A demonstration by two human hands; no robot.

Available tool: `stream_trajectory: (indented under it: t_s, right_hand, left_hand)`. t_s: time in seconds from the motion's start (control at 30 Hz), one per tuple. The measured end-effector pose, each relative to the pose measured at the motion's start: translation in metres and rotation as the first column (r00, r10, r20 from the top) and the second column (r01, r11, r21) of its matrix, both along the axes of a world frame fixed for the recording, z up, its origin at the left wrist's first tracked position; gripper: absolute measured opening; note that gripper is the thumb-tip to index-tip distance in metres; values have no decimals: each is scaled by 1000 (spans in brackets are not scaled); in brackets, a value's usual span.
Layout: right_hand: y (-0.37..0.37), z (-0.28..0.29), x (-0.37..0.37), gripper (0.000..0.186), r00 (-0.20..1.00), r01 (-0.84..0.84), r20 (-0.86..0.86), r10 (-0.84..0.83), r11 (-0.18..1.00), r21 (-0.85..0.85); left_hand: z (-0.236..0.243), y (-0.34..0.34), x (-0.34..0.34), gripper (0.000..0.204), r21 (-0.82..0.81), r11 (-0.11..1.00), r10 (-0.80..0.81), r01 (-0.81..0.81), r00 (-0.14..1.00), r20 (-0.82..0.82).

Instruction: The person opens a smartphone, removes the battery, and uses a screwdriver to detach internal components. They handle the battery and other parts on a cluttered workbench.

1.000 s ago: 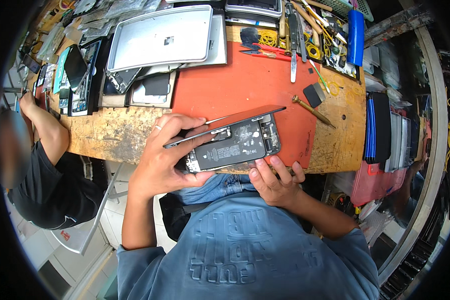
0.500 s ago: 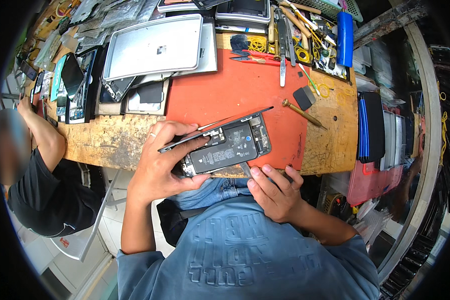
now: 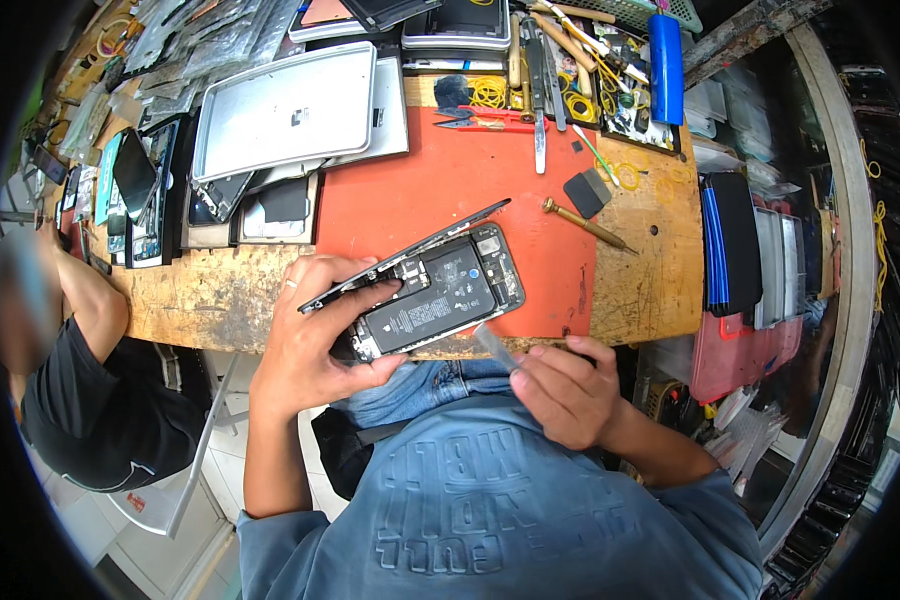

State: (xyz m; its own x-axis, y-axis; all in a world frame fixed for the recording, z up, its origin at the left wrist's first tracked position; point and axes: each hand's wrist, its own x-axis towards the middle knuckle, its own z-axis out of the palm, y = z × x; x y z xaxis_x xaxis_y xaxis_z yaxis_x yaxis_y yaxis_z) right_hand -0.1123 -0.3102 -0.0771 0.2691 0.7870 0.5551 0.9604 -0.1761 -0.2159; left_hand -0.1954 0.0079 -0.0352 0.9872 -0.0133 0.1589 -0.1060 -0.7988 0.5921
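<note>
My left hand is closed around the left end of an opened phone, tilted above the bench's front edge. The black battery and inner boards show. The phone's lifted screen panel stands at an angle along the far side, with my left fingers between it and the body. Between thumb and fingers of my right hand is a thin flat metal blade. Its tip lies just off the phone's near edge; whether it touches cannot be made out.
An orange mat covers the bench. To the right lie a brass screwdriver and a dark square pad. Farther back are red-handled pliers and a silver tablet shell. A co-worker sits at the left.
My right hand has drawn back to the right of the phone, and more of the blade shows. The view has shifted slightly; my left hand keeps its hold.
</note>
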Motion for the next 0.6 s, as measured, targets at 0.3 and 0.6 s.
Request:
stream_trajectory:
  t_s: [0.3,0.6]
  right_hand:
    - [9,27,9,25,997,41,-58,-47,993,-109]
    - [17,3,5,23,1000,18,-17,-17,997,74]
  left_hand:
    - [5,3,2,67,-56,998,-23,22,1000,-12]
    - [2,1,2,66,-14,1000,-23,24,999,27]
